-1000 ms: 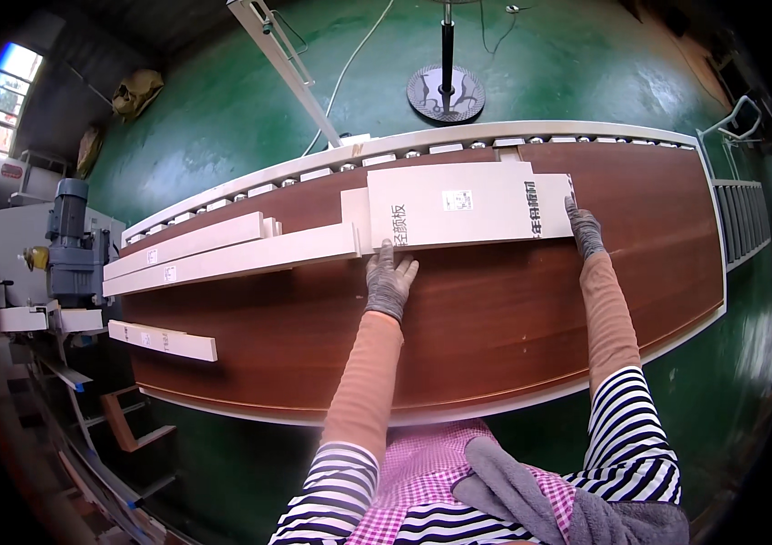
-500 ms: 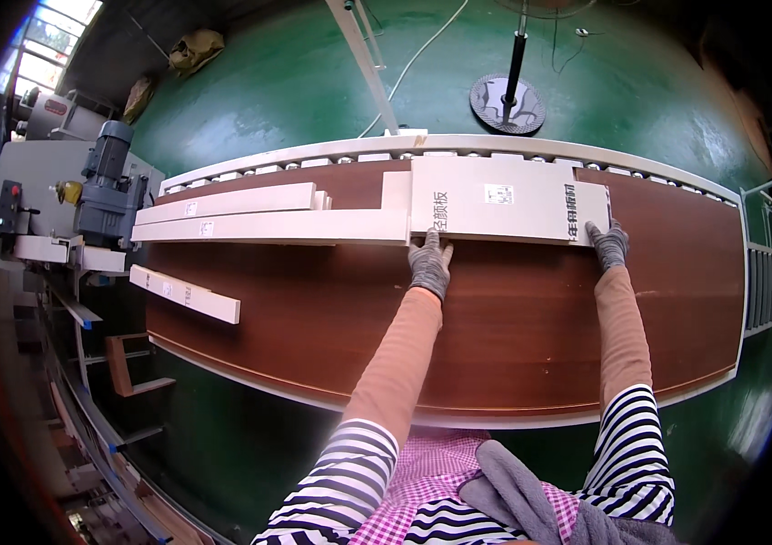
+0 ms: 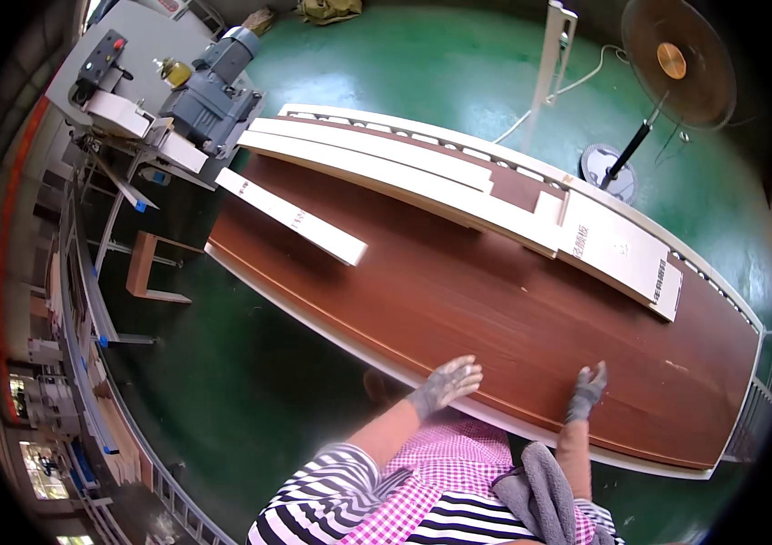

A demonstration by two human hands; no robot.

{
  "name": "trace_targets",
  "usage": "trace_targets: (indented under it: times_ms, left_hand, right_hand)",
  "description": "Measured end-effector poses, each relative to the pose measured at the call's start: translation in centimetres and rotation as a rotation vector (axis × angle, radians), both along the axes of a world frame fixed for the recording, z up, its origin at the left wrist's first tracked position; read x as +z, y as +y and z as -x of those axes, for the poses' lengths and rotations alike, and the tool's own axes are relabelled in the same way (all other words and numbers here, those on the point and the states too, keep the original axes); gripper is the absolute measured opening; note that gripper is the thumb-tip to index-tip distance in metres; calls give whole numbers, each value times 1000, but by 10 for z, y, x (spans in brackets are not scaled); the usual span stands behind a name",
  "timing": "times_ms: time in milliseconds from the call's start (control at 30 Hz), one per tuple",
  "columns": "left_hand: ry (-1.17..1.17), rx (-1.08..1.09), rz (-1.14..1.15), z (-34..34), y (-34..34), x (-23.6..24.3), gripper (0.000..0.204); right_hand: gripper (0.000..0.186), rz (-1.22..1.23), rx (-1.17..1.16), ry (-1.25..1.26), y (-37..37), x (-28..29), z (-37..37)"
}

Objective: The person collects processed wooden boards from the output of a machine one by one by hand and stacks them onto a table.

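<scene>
Both hands, in grey work gloves, are empty over the near part of a large brown panel (image 3: pixel 486 313). My left hand (image 3: pixel 448 385) is above the panel's near edge, its fingers stretched out. To its right, my right hand (image 3: pixel 587 392) has its fingers pointing away from me and apart. Beyond the hands, at the panel's far right, lies a wide pale board (image 3: pixel 620 247) with dark print. Long pale strips (image 3: pixel 386 186) run side by side leftward from it. A shorter pale strip (image 3: pixel 299 218) lies on its own at the panel's left.
A grey machine with a motor (image 3: pixel 209 100) and a control box (image 3: pixel 102 62) stands at the far left. Behind the panel are a roller rail (image 3: pixel 431 136), a white post (image 3: pixel 551 68) and a stand with a round base (image 3: pixel 606 173). Metal rails (image 3: pixel 86 272) line the left side.
Both hands have let go of the wide pale board and drawn back toward me. The view has turned left, so the machine shows more fully. The boards appear to lie as before.
</scene>
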State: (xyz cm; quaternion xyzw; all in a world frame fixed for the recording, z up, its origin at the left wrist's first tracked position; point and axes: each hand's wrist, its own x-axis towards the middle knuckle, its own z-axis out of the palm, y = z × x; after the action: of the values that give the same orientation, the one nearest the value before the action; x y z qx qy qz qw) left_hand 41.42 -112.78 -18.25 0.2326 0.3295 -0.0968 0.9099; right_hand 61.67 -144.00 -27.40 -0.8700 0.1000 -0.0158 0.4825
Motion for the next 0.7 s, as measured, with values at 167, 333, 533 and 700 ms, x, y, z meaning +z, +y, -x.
trace_targets:
  times_ms: [167,333,533,700]
  left_hand:
    - [110,137,123,157,91,-19,59]
    - [25,488,24,258,235,19,54]
    - [-43,791,-187,337,397,68,48]
    - [-74,902,-136,349,495,66,48]
  right_hand:
    - [25,-1051,180,1012,158,13,178]
    - [86,-1108,551,1341,376,92,255]
    - [101,-1267,433,1331,587,106,279]
    - [128,-1477,232,1336,677,107,280]
